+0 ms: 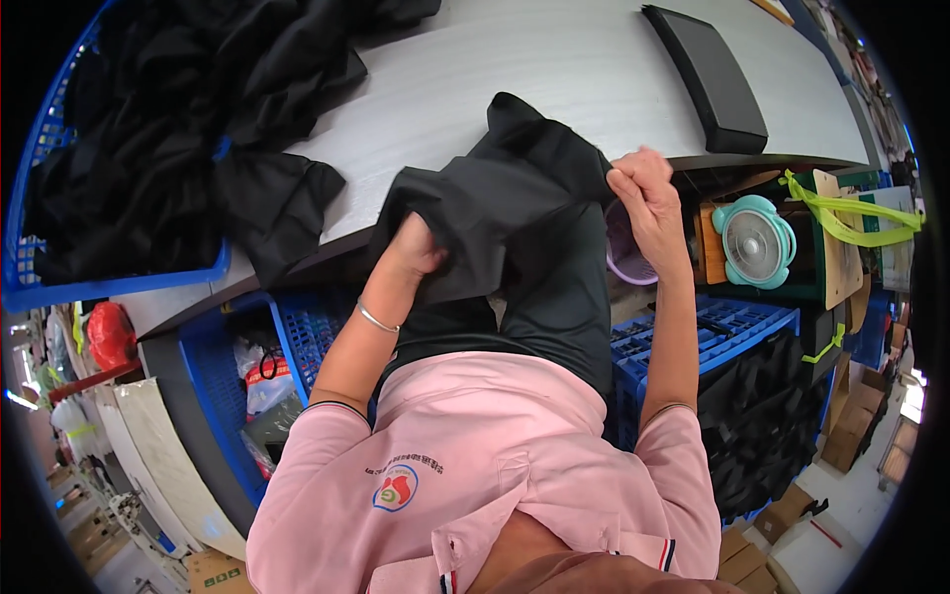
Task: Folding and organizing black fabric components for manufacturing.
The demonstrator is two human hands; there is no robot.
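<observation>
A piece of black cloth [495, 203] is stretched between my two hands, over my lap and the table's near edge. My left hand [421, 245] is tucked inside a fold of it; the cloth covers the fingers. On the other side, my right hand [645, 188] is closed, pinching the cloth's right edge between thumb and fingers. A folded corner of the cloth stands up over the grey table [435, 89].
A blue basket [220, 265] heaped with black cloth pieces [188, 129] stands at the left. A long black box-shaped piece [708, 79] lies at the right of the table. Below are a teal fan [754, 241], a purple bin [628, 259] and a blue crate [717, 332].
</observation>
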